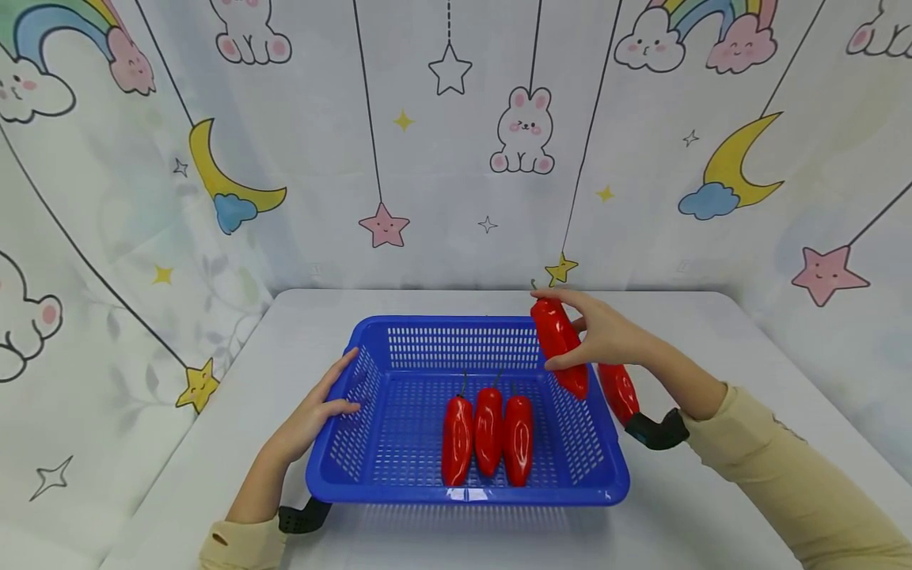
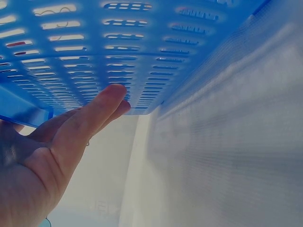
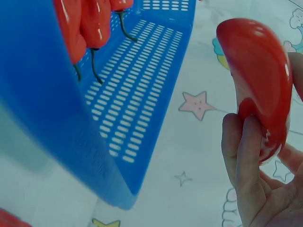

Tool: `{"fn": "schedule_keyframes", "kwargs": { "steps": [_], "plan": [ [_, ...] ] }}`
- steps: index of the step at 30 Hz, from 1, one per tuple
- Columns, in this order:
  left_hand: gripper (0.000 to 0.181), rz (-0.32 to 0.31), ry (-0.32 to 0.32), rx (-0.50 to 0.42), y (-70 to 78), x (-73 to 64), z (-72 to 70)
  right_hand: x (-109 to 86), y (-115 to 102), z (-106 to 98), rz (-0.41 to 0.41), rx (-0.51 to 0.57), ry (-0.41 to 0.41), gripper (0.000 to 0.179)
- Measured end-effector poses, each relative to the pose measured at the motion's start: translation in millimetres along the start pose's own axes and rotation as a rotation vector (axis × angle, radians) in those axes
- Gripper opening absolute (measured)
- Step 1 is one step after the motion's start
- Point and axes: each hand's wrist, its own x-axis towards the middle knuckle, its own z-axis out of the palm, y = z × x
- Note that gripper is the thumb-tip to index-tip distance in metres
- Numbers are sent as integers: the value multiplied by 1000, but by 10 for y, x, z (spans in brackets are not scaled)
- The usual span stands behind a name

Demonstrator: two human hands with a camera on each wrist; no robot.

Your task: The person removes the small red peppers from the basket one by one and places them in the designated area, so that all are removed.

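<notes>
A shiny red chili pepper (image 1: 559,344) with a thin green stem is held between the thumb and fingers of my right hand (image 1: 606,331), above the right rim of the blue plastic basket (image 1: 466,496). In the right wrist view the held pepper stands tilted, with the basket to its left. My left hand (image 1: 309,416) grips the basket's left side, thumb over the rim; the left wrist view shows fingers (image 2: 111,94) against the slotted outer wall. Inside the basket, three red peppers (image 1: 488,431) lie side by side, stems pointing away from me.
Another red pepper (image 1: 618,392) lies on the white table (image 1: 684,332) just right of the basket, partly hidden by the right wrist camera (image 1: 659,431). Behind the table hangs a pale cloth backdrop (image 1: 442,158) printed with stars, moons and rabbits.
</notes>
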Motion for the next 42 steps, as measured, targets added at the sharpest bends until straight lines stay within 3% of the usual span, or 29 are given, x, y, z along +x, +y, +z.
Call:
{"fn": "schedule_keyframes", "kwargs": {
  "steps": [11,26,42],
  "plan": [
    [74,5,-2,-15,-15,12,-9,-143,191,-147,38,65,-7,93],
    [74,12,-8,-7,13,-3,-1,-408,456,-315,144,37,28,97],
    [74,0,-1,-9,1,6,2,-571,765,-500,167,8,67,98]
  ]
}}
